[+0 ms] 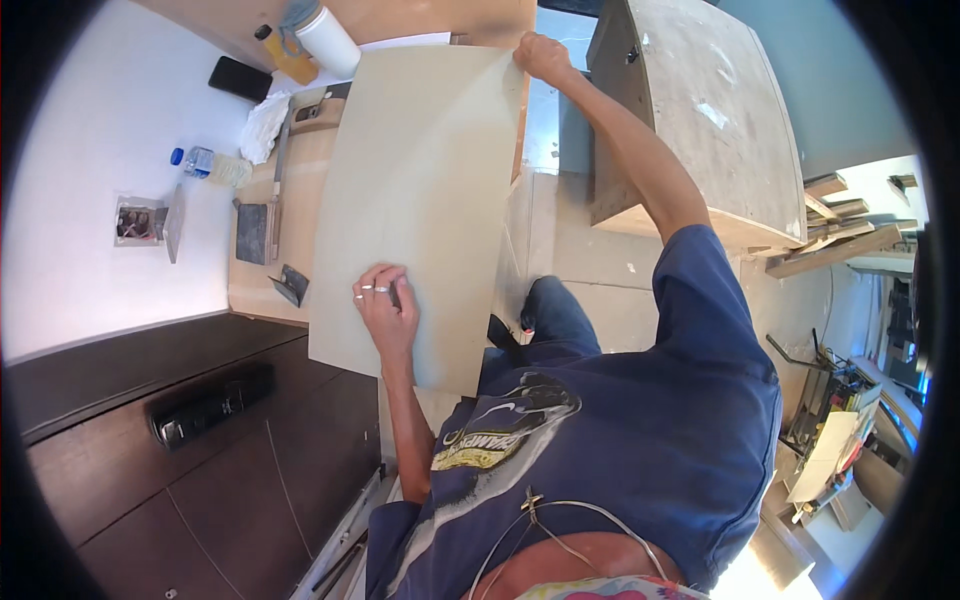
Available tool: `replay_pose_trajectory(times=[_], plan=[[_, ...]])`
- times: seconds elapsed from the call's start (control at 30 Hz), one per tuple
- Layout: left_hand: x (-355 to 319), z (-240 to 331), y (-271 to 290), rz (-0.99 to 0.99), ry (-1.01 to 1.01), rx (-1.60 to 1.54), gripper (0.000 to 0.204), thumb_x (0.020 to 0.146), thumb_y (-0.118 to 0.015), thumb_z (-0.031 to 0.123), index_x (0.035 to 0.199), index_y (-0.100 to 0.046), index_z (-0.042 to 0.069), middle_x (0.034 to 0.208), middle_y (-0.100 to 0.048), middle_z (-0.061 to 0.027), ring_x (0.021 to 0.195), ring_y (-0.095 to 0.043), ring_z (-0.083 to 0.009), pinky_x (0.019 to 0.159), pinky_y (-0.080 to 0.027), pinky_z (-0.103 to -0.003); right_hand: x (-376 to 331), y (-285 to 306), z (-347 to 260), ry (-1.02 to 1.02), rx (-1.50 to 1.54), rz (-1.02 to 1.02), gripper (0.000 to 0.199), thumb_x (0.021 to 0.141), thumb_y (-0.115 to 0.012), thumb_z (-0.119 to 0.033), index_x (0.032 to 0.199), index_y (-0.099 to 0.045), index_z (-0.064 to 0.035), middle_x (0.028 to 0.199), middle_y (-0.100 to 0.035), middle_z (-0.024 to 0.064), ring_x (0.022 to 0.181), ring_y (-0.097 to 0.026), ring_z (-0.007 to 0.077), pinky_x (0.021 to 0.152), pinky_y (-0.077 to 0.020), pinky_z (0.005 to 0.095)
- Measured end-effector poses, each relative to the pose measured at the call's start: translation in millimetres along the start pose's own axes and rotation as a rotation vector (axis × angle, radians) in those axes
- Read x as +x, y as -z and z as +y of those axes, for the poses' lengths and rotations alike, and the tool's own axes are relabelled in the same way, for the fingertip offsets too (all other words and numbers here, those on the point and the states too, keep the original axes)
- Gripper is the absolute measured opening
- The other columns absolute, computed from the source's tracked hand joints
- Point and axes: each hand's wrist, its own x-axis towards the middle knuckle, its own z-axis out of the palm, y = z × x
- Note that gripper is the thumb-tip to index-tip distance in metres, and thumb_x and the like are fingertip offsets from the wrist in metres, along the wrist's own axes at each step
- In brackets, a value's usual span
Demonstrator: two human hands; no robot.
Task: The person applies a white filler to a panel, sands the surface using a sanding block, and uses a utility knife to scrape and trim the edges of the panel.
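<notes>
A large pale rectangular panel lies lengthwise in front of me, over a light wooden worktop. My left hand, with rings on its fingers, rests on the panel's near part. Its fingers are curled and close together; whether anything is under them is hidden. Stretched out to the far right corner, my right hand is closed round the panel's edge.
Along the left stand a white tumbler, a juice bottle, a phone, a water bottle and a hand saw. A wooden cabinet stands right; a dark cabinet stands near left. Timber offcuts lie farther right.
</notes>
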Motion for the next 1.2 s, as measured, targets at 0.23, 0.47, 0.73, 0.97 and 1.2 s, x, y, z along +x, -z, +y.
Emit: replay_pose_trajectory(times=[0.23,0.47,0.73,0.97,1.2], plan=[[13,2,-17,0.039,-0.045,0.053,0.018,0.087,-0.066,-0.002,0.102,-0.070,0.008,0.109,-0.067,-0.0110,0.101,-0.061,-0.0319,0.089,-0.047,-0.044,23,-6,34,-0.047,0.370,-0.300,0.039,0.096,-0.060,-0.035,0.100,-0.069,0.0027,0.091,-0.068,0.0144,0.084,-0.066,0.0275,0.078,-0.0551,0.0380],[157,74,-116,-0.185,-0.262,-0.140,0.019,0.088,-0.068,0.000,0.106,-0.068,0.006,0.108,-0.067,-0.0149,0.105,-0.063,-0.0351,0.089,-0.049,-0.045,-6,-6,87,-0.190,1.303,-0.402,0.029,0.100,-0.067,-0.034,0.105,-0.072,-0.0056,0.082,-0.057,-0.0032,0.071,-0.052,0.0063,0.068,-0.0502,0.0233],[331,112,-233,-0.442,-0.495,-0.049,0.022,0.096,-0.067,0.013,0.118,-0.069,0.010,0.109,-0.068,-0.0085,0.103,-0.065,-0.0308,0.089,-0.053,-0.043,-124,-48,168,-0.523,1.378,-0.433,0.028,0.105,-0.063,-0.029,0.115,-0.070,-0.0040,0.089,-0.063,-0.0002,0.077,-0.058,0.0069,0.069,-0.0501,0.0224],[351,94,-257,-0.553,-0.604,-0.015,0.016,0.096,-0.069,0.016,0.110,-0.071,0.009,0.104,-0.068,-0.0061,0.101,-0.064,-0.0287,0.088,-0.052,-0.042,-198,-40,209,-0.655,1.301,-0.287,0.023,0.104,-0.063,-0.022,0.116,-0.068,-0.0032,0.087,-0.063,0.0000,0.073,-0.057,0.0076,0.066,-0.0482,0.0229],[361,87,-275,-0.582,-0.722,-0.131,0.008,0.096,-0.064,0.011,0.099,-0.060,0.003,0.101,-0.063,-0.0120,0.099,-0.059,-0.0339,0.087,-0.048,-0.045,-143,-4,158,-0.424,1.100,-0.180,0.023,0.103,-0.063,-0.022,0.116,-0.068,-0.0034,0.087,-0.068,0.0025,0.076,-0.061,0.0095,0.067,-0.0501,0.0257]])
